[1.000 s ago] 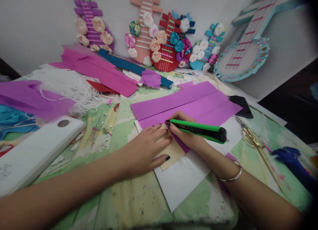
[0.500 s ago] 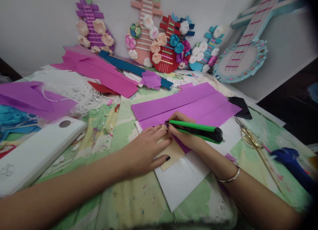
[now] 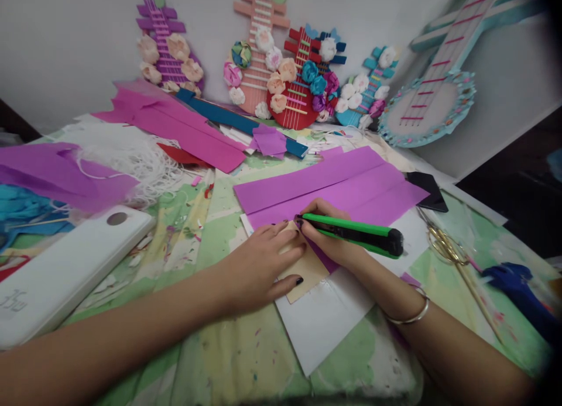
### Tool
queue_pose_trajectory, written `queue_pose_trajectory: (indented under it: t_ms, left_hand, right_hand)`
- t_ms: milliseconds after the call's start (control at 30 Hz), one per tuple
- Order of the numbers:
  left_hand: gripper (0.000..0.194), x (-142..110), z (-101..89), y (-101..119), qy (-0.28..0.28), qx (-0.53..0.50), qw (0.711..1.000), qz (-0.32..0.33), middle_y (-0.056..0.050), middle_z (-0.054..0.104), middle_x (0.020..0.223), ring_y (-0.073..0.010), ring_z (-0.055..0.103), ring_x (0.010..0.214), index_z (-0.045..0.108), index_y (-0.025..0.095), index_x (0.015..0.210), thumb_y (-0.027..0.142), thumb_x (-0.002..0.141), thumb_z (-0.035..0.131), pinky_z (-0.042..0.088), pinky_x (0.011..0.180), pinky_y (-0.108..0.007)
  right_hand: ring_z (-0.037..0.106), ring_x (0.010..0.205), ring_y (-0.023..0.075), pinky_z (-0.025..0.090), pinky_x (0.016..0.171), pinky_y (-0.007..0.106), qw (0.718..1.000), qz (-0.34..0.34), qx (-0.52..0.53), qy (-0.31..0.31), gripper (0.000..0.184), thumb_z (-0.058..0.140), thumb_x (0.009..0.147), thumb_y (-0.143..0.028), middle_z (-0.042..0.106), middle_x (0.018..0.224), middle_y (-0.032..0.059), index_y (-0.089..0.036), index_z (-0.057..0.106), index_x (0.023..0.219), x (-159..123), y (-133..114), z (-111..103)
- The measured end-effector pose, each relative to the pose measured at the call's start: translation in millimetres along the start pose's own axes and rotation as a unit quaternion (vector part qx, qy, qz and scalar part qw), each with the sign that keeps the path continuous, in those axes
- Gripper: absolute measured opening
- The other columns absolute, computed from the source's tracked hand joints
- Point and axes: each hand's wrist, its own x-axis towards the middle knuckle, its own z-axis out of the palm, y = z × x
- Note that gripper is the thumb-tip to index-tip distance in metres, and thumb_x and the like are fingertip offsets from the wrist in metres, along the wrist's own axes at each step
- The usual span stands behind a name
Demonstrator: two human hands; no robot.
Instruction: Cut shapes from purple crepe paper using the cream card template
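Note:
My left hand [image 3: 259, 265] lies flat, fingers spread, pressing a tan card template [image 3: 307, 272] onto a long purple paper sheet [image 3: 333, 181]. My right hand [image 3: 331, 233] grips a green and black utility knife [image 3: 351, 233] like a pen, its tip at the template's upper edge on the purple paper. A white sheet [image 3: 325, 321] lies under both. A metal bangle [image 3: 410, 317] circles my right wrist.
Gold scissors [image 3: 445, 245] and a dark phone [image 3: 428, 189] lie to the right, a blue object [image 3: 516, 283] farther right. A white board [image 3: 57, 271] lies at left, with white string, magenta paper [image 3: 184, 128] and paper guitars with flowers [image 3: 285, 72] along the wall.
Both hands stay in place on the template; the knife and view have shifted only slightly.

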Motion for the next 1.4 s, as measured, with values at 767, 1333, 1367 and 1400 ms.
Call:
queue_pose_trajectory:
  t_ms: [767, 1333, 1367, 1400]
  left_hand:
    - [0.035, 0.2, 1.1, -0.5, 0.005, 0.01, 1.0, 0.006, -0.018, 0.048, 0.135, -0.0349, 0.038, 0.131, 0.055, 0.014, 0.119, 0.035, 0.092, 0.05, 0.035, 0.104, -0.051]
    - [0.04, -0.2, 1.5, -0.5, 0.012, 0.005, 1.0, 0.005, -0.019, 0.048, 0.136, -0.0355, 0.037, 0.133, 0.052, 0.013, 0.126, 0.034, 0.091, 0.052, 0.034, 0.105, -0.051]
    - [0.041, -0.1, 1.5, -0.4, 0.012, 0.007, 1.0, 0.006, -0.019, 0.047, 0.136, -0.0357, 0.037, 0.133, 0.052, 0.013, 0.126, 0.034, 0.091, 0.051, 0.034, 0.105, -0.051]
    - [0.041, 0.0, 1.5, -0.4, 0.012, 0.009, 1.0, 0.007, -0.019, 0.047, 0.136, -0.0359, 0.037, 0.132, 0.052, 0.013, 0.126, 0.034, 0.091, 0.051, 0.034, 0.105, -0.051]
  right_hand:
    - [0.054, 0.061, 0.0111, 0.039, 0.057, 0.024, 1.0, -0.014, -0.009, -0.008, 0.006, 0.061, 0.078, -0.023, 0.06, 0.07, -0.0049, -0.023, 0.055, 0.08, -0.3, -3.9, -1.9]
    - [0.054, 0.063, 0.0115, 0.039, 0.058, 0.025, 1.0, -0.006, -0.004, -0.007, 0.005, 0.059, 0.078, -0.022, 0.06, 0.07, -0.0047, -0.022, 0.055, 0.08, -1.5, -3.8, -1.9]
    - [0.054, 0.063, 0.0115, 0.039, 0.058, 0.025, 1.0, -0.006, 0.0, -0.007, 0.005, 0.059, 0.078, -0.022, 0.06, 0.07, -0.0047, -0.022, 0.055, 0.08, -1.4, -3.5, -1.8]
    - [0.054, 0.063, 0.0116, 0.04, 0.058, 0.025, 1.0, -0.006, 0.002, -0.007, 0.005, 0.058, 0.077, -0.021, 0.06, 0.07, -0.0047, -0.022, 0.054, 0.08, -1.4, -3.3, -1.8]
